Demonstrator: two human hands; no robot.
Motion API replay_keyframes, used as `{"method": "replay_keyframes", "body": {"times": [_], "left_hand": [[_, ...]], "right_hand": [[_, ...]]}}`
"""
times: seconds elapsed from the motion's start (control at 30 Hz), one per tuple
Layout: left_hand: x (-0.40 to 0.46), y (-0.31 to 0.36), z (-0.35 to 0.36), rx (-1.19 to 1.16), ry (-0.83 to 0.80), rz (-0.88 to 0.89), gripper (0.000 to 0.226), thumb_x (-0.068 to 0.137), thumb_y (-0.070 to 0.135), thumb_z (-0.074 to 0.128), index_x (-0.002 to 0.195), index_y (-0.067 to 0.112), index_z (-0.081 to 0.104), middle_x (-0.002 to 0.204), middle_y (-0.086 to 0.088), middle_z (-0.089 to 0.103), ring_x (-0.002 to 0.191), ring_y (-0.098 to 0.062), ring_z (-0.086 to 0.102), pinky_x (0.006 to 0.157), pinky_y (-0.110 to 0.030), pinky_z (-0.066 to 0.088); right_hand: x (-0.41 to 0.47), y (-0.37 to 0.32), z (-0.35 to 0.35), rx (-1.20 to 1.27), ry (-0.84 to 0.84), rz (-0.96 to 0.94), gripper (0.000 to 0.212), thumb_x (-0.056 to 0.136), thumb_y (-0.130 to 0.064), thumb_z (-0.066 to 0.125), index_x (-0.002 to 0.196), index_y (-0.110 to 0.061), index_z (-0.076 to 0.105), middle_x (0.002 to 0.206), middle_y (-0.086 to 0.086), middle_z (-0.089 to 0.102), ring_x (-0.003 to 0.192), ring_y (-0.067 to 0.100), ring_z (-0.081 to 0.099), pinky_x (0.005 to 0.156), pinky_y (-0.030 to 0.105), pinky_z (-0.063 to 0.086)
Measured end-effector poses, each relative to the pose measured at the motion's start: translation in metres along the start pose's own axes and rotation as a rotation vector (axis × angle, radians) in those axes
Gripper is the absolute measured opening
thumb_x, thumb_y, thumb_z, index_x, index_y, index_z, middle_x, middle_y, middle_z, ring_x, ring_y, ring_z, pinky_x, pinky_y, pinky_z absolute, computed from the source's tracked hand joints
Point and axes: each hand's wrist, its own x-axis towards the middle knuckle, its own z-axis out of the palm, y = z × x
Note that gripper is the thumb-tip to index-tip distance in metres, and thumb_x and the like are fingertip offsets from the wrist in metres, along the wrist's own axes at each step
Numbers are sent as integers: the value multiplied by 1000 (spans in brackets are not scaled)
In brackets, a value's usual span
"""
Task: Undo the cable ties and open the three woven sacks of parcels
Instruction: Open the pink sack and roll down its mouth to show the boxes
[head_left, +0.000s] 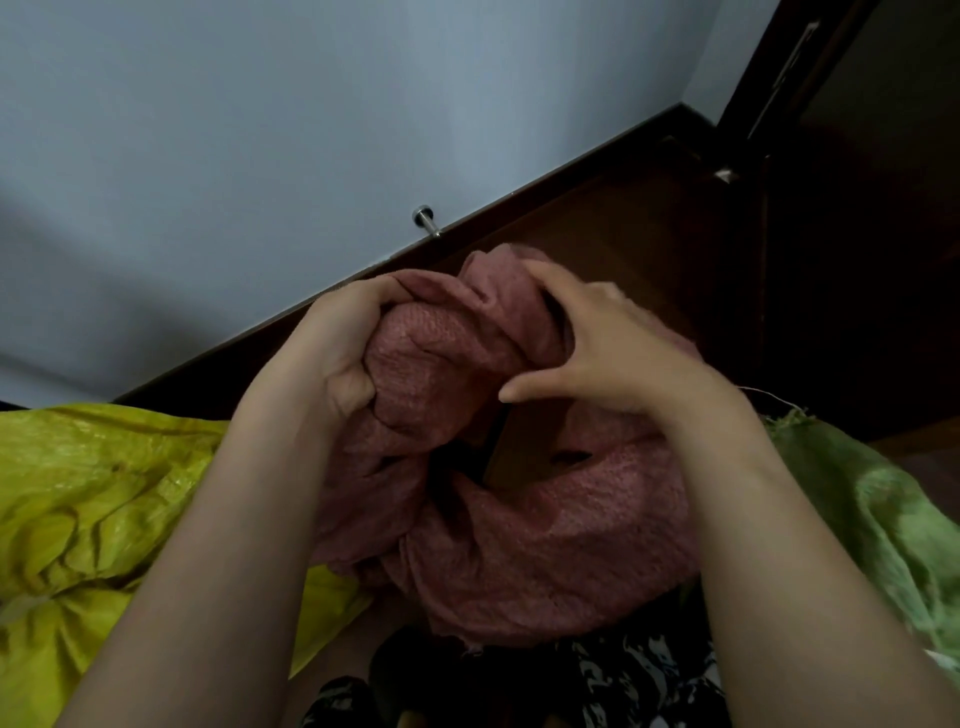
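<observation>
A pink-red woven sack (519, 530) sits in the middle in front of me, its mouth bunched at the top. My left hand (343, 343) grips the bunched fabric on the left side of the neck. My right hand (608, 343) rests on the right side of the neck with its fingers curved over the folds and the thumb pointing left. A dark gap in the folds shows something brown inside. A yellow woven sack (93, 499) lies at the left, gathered at its neck. A green woven sack (883, 499) lies at the right. No cable tie is visible.
A pale wall (260, 130) with a dark skirting board runs behind the sacks, with a metal door stop (425, 218) on it. Dark wooden floor (675, 218) and a dark door stand at the right. Black-and-white patterned cloth (597, 686) lies at the bottom.
</observation>
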Motion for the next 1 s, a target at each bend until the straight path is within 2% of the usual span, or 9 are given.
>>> {"method": "replay_keyframes", "body": {"times": [0.1,0.23,0.37,0.47,0.53,0.67,0.8,0.87,1.0], "left_hand": [[-5,4,-4,-80,-112,-27,32,87,11,34,101,4,62,87,-18,65,69,-27,67,66,-35,59],[-8,3,-9,-19,-183,35,29,82,13,59,110,5,59,92,-13,69,76,-23,67,68,-34,59],[-4,1,-8,13,-162,16,29,85,5,54,113,9,55,96,-15,63,81,-24,65,75,-39,58],[-6,4,0,-25,-49,85,22,88,-5,46,95,12,57,80,-8,62,63,-17,63,57,-25,57],[-7,5,-3,131,81,276,31,88,-9,48,78,19,54,71,-3,56,56,-14,55,48,-17,47],[-6,0,-11,674,79,478,5,82,28,73,81,32,70,88,2,65,78,-10,62,69,-26,48],[0,-13,-17,1232,-67,386,82,41,75,76,118,54,56,128,15,38,128,-9,38,110,-37,34],[4,-22,-17,1274,-56,349,75,49,62,81,118,45,59,122,15,45,119,-11,47,106,-43,38],[12,-26,-16,916,36,407,18,88,17,66,74,28,68,64,11,67,61,-3,62,63,-24,50]], "right_hand": [[8,4,9,39,91,-58,61,84,-37,68,133,-52,36,118,-14,58,115,13,48,109,55,30],[10,8,2,230,176,-118,35,95,-30,56,128,-40,51,112,-21,59,90,2,58,85,29,48],[10,10,11,108,-106,-33,75,58,-65,74,127,-48,49,124,-22,57,118,4,52,104,36,38],[16,16,16,22,21,32,42,80,-56,66,78,-15,64,67,-9,54,65,8,50,73,30,35],[17,16,11,30,141,38,50,91,-47,56,56,-12,52,68,-2,43,63,11,42,67,27,32],[17,18,1,116,240,136,51,98,-39,47,53,-15,46,61,0,47,59,17,48,60,29,36],[19,24,2,484,407,353,43,96,-37,48,63,-12,62,63,4,57,64,21,59,63,31,45],[21,25,3,715,467,481,32,94,-35,51,82,-12,69,77,4,64,79,23,67,72,32,53],[25,34,-1,1181,461,723,29,91,-26,54,114,-12,66,100,16,68,87,33,69,79,50,57]]}}
